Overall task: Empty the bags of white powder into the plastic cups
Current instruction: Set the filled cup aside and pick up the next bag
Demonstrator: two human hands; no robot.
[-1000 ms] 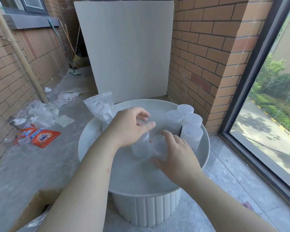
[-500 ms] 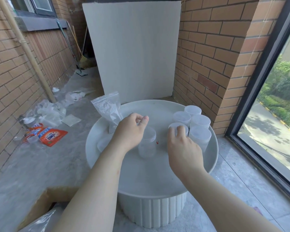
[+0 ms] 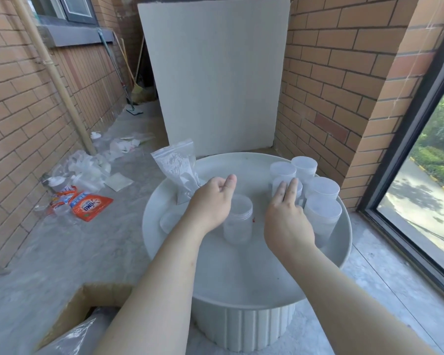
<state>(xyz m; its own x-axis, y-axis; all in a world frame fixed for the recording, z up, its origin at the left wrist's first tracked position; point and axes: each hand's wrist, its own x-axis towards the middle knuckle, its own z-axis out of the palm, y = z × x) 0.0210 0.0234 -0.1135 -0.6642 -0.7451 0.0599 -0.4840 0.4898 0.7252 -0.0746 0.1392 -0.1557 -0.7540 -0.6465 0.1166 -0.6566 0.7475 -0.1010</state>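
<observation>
A zip bag of white powder [image 3: 176, 167] stands upright at the left of the round white table [image 3: 241, 302]. My left hand [image 3: 212, 202] hovers with curled fingers against the bag's lower corner; the fingers are hidden, so a grip cannot be made out. Just under that hand stands a lidded clear plastic cup [image 3: 239, 221]. My right hand [image 3: 286, 219] lies with straight fingers on the lid of another cup [image 3: 276, 187]. Several more lidded cups [image 3: 323, 213] are clustered at the table's right.
A loose clear lid [image 3: 169, 221] lies on the table's left. A cardboard box [image 3: 69, 308] holding plastic bags is at the near left. An orange detergent pouch [image 3: 90, 206] and wrappers [image 3: 87, 170] litter the floor. A glass window [image 3: 420, 188] runs along the right.
My left hand has left the middle cup's lid and moved left toward the bag. My right hand carried a cup to the cluster at the right and now rests on it.
</observation>
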